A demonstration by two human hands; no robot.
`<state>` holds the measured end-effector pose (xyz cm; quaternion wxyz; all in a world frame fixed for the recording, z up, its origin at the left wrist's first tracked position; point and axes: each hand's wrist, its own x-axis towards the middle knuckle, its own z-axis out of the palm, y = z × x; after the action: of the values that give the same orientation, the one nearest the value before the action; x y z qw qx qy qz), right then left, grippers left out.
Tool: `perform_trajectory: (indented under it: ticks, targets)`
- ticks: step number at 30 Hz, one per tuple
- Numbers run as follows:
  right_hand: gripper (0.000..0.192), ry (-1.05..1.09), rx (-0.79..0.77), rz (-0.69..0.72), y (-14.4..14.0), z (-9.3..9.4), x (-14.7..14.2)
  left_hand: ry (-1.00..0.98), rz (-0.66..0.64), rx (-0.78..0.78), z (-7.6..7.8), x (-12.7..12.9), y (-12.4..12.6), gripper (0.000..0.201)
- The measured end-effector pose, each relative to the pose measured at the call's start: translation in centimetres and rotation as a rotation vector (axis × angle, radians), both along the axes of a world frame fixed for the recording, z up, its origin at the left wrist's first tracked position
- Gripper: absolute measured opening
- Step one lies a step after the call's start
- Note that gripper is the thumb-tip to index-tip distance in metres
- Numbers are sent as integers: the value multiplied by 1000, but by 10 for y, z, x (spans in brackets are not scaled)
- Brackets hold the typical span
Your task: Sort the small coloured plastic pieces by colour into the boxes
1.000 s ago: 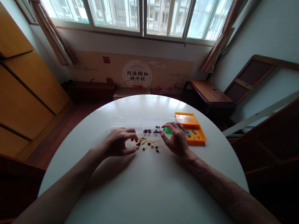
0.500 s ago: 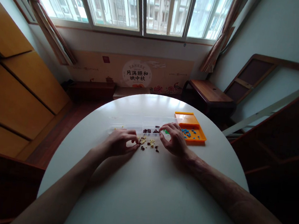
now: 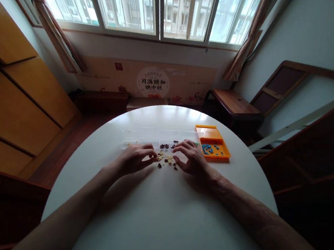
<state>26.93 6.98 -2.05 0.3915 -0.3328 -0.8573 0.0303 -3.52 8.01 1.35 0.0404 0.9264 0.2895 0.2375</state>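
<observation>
My left hand [image 3: 136,157] is at the left edge of a small pile of pale yellow and dark brown pieces [image 3: 169,160] on the white table. Its thumb and index fingertip come close together in a pinch; anything between them is too small to make out. On the pile's right side, my right hand [image 3: 192,157] hovers with thumb and fingers apart, nothing visible in them. Behind both hands lies a clear plastic compartment box [image 3: 148,133]. Dark brown pieces [image 3: 164,146] sit in one of its compartments, partly hidden by my right fingers.
An orange open case [image 3: 225,150] holding several small blue pieces [image 3: 208,148] stands right of the clear box. The round white table [image 3: 157,219] has its far edge toward the window wall. A wooden chair [image 3: 232,102] stands beyond it at the right.
My right hand has shifted a little left and toward me, from over the clear box to the pile's right side. My left fingertips have moved slightly at the pile's edge.
</observation>
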Motion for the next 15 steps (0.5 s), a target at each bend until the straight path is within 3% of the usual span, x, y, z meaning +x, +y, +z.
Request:
perform_trajectory:
  ticks: [7,15]
  targets:
    - [13,-116,8,162,-4,7,-4,-62,-51,-23,-5,15,-7,20]
    - [8,-108,44,215,-5,12,-7,-61,-70,3,-3,25,-13,22]
